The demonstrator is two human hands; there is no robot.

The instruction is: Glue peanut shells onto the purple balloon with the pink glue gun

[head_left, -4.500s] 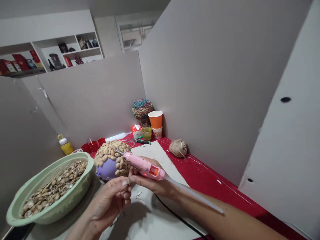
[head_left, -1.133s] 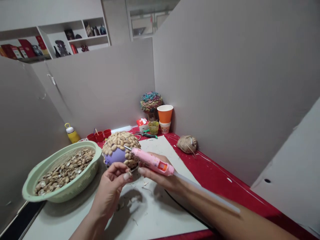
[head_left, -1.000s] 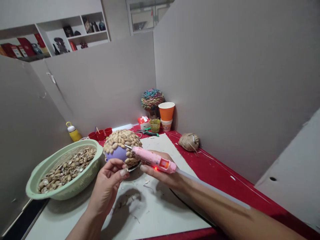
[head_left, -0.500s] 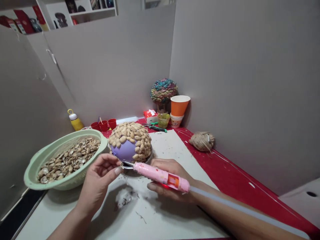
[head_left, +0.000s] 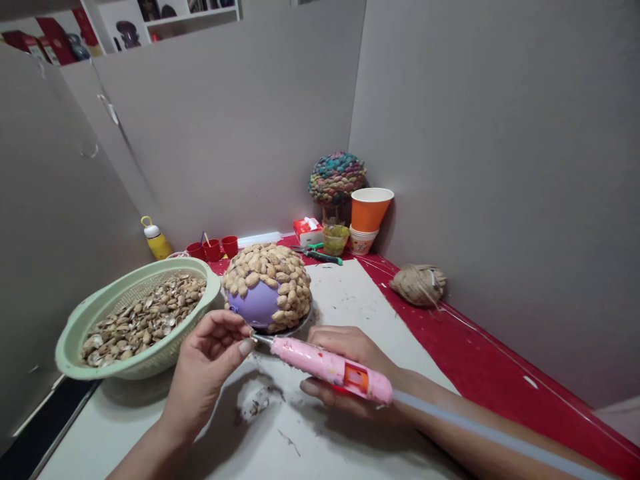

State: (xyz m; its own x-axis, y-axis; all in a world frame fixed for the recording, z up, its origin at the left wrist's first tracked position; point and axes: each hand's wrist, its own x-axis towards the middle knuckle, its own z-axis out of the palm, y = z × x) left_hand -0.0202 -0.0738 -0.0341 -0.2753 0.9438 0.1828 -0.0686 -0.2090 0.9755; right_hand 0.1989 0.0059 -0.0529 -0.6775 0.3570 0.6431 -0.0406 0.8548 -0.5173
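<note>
My right hand (head_left: 350,363) is wrapped round a pink glue gun (head_left: 325,360), with a long glue stick (head_left: 480,427) coming out of its back end. The metal nozzle points left and meets the fingertips of my left hand (head_left: 207,363). Thumb and forefinger there pinch a small shell piece (head_left: 253,335), mostly hidden. Just beyond stands a purple balloon (head_left: 256,305), covered on its top and right side with peanut shells (head_left: 293,287); its front left is bare. A green colander (head_left: 137,360) of loose shells (head_left: 145,320) sits at the left.
Behind are a yellow bottle (head_left: 159,245), red cups (head_left: 213,251), green-handled pliers (head_left: 324,257), a yellow-green bowl (head_left: 335,240), a tissue pack (head_left: 307,231), an orange cup (head_left: 371,212) and a colourful ball-topped tree (head_left: 337,177). Twine (head_left: 419,285) lies on red cloth (head_left: 450,347). Grey panels surround the table.
The view has shifted slightly, so most things appear a little further right. The nozzle tip now meets the shell piece in my left fingers more closely. Both hands keep their grips.
</note>
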